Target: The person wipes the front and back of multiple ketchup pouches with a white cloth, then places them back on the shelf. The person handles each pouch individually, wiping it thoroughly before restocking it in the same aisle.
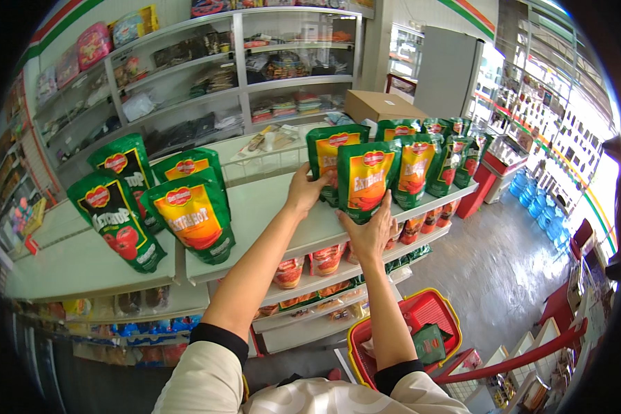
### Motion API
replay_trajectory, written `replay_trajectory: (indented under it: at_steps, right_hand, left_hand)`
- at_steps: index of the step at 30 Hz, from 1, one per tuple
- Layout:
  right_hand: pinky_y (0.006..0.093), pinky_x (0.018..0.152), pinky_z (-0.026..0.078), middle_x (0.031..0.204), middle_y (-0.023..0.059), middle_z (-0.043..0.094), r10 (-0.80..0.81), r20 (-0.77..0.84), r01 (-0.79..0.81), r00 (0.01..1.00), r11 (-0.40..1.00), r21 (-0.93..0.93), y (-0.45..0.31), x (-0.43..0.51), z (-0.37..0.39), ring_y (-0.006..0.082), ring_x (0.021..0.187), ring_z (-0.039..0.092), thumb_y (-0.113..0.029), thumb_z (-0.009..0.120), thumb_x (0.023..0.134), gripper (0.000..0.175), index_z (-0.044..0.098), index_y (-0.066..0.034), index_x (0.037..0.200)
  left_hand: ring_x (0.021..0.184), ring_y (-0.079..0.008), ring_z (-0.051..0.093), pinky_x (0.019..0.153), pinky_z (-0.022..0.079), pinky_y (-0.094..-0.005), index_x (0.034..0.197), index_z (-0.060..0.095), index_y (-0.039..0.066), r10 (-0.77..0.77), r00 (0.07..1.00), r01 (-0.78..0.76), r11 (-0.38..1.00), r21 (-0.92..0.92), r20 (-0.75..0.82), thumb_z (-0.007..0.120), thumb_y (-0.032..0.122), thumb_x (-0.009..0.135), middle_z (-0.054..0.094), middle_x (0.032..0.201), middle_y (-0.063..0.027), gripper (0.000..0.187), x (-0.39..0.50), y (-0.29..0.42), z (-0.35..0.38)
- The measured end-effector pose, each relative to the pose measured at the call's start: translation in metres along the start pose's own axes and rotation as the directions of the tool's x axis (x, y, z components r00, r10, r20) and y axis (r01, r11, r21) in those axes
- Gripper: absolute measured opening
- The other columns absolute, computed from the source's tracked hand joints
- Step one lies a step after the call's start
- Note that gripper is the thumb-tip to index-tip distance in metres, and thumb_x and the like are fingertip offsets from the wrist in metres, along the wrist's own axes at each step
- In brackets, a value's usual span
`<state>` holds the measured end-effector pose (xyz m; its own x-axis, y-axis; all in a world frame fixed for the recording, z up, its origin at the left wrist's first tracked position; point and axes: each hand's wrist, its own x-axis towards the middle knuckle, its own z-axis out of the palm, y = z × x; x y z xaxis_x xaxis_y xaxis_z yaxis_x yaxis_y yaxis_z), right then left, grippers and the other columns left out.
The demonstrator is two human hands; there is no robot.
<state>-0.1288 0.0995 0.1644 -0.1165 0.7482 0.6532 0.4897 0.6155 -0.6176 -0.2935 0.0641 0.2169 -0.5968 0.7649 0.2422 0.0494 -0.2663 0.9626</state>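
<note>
My left hand (305,192) grips the left side of a green Del Monte sauce pouch (327,142), its thumb across the front. Just before that pouch stands another with a yellow-orange chilli label (368,173). Around its lower part is my right hand (368,230), thumb at the bottom left and fingers along the right edge. Both pouches are upright on the white top shelf (269,207). To their right, more pouches with orange labels (415,168) and black labels (447,165) stand in rows. Farther left are orange-labelled pouches (194,215) and black-labelled ketchup pouches (116,222).
Red sauce packs (325,259) fill the shelf below. On the floor near my right arm is a red basket with a yellow rim (458,323), holding a green pouch (429,344). A cardboard box (383,106) sits behind the pouches. Blue water bottles (535,204) line the right.
</note>
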Motion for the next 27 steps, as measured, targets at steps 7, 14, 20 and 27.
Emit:
replay_trajectory:
  at_steps: [7,14,20,27]
  right_hand:
    - [0.0541,0.114,0.02,0.141,0.0236,0.049,0.045,0.022,-0.046,0.999,0.999,0.017,-0.004,-0.005,-0.006,0.0355,0.128,0.048,-0.052,0.088,0.063,0.128,0.016,-0.0002,0.155]
    - [0.0406,0.107,0.037,0.137,0.0186,0.053,-0.119,-0.25,0.223,0.961,0.868,0.444,-0.042,-0.05,-0.011,0.0328,0.123,0.051,-0.006,0.078,0.08,0.072,0.042,0.0019,0.142]
    - [0.0349,0.084,0.052,0.107,0.0155,0.071,-0.396,0.359,0.104,0.845,0.78,0.617,-0.131,-0.078,0.006,0.0255,0.094,0.069,-0.006,0.065,0.091,0.024,0.066,-0.0006,0.115]
    - [0.0301,0.075,0.053,0.088,0.0125,0.072,-0.331,0.671,-0.124,0.663,0.836,0.535,-0.172,-0.066,0.044,0.0173,0.083,0.069,-0.012,0.063,0.094,0.02,0.068,0.0027,0.108]
  left_hand:
    - [0.095,-0.0187,0.065,0.078,0.05,-0.0305,0.127,0.059,0.007,-0.029,0.998,0.03,0.999,0.028,-0.053,0.075,0.026,0.089,0.068,0.111,-0.018,0.046,-0.012,0.003,-0.004]
    - [0.112,-0.0183,0.059,0.093,0.049,-0.0321,0.127,0.055,-0.002,0.13,0.989,-0.135,0.988,-0.076,-0.066,0.059,0.018,0.101,0.062,0.121,-0.0134,0.033,-0.127,0.038,-0.05]
    - [0.112,-0.0169,0.056,0.1,0.044,-0.0308,0.124,0.051,0.0,0.623,0.563,-0.536,0.775,0.335,-0.543,0.054,0.009,0.102,0.059,0.116,-0.0086,0.024,-0.212,0.049,-0.122]
    - [0.115,-0.0145,0.055,0.099,0.043,-0.0295,0.139,0.043,-0.002,0.161,0.919,-0.135,0.986,0.098,-0.359,0.061,0.013,0.099,0.058,0.129,-0.0095,0.046,-0.204,0.06,-0.205]
